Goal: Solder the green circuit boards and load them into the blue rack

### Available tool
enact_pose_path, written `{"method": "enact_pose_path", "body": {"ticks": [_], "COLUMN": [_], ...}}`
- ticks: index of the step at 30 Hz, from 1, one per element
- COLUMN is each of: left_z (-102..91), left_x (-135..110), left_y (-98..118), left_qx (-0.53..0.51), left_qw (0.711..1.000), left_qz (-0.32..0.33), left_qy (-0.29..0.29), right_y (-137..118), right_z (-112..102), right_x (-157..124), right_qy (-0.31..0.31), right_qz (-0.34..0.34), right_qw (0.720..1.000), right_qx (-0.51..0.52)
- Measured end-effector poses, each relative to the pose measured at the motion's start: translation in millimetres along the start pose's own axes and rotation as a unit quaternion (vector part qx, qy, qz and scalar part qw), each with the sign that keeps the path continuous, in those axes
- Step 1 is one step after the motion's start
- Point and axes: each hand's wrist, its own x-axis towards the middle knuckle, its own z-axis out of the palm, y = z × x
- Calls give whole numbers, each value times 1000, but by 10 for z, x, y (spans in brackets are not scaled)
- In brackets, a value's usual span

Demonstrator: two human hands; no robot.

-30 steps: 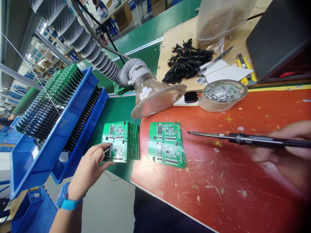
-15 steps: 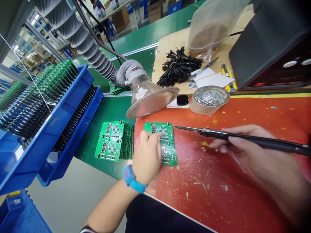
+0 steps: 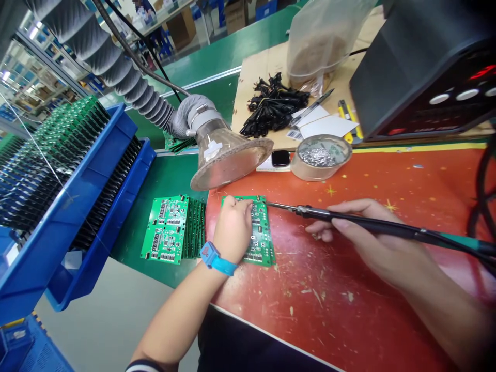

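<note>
A green circuit board (image 3: 260, 238) lies flat on the red mat (image 3: 349, 289). My left hand (image 3: 231, 227), with a blue watch on its wrist, rests on the board's left half, fingers curled and pinched near its top edge; what they pinch is too small to name. My right hand (image 3: 360, 237) grips a black soldering iron (image 3: 372, 225) like a pen. Its tip reaches the board's top right corner. A second green board (image 3: 166, 236) lies on a stack of boards to the left, on the green surface.
Blue bins (image 3: 77, 206) holding several upright green boards stand at the left. A clear fume-extraction funnel (image 3: 228, 155) on a grey hose hangs over the boards. Behind lie a tape roll filled with solder scraps (image 3: 321, 157), a pile of black parts (image 3: 271, 106), and a black soldering station (image 3: 422, 67).
My left hand left the left-hand board and moved onto the board on the red mat. The soldering iron slid left until its tip met that board's top edge.
</note>
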Motion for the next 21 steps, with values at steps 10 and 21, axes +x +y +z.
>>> {"method": "enact_pose_path", "body": {"ticks": [10, 21], "left_z": [-91, -59], "left_x": [-56, 26], "left_y": [21, 97], "left_qx": [10, 39], "left_qw": [1000, 998], "left_qz": [-4, -9], "left_qy": [-13, -47], "right_y": [-38, -10], "right_z": [-14, -44], "right_x": [-5, -33], "right_qy": [0, -23], "right_qz": [-11, -31], "right_qw": [1000, 998], "right_qx": [-3, -45]}}
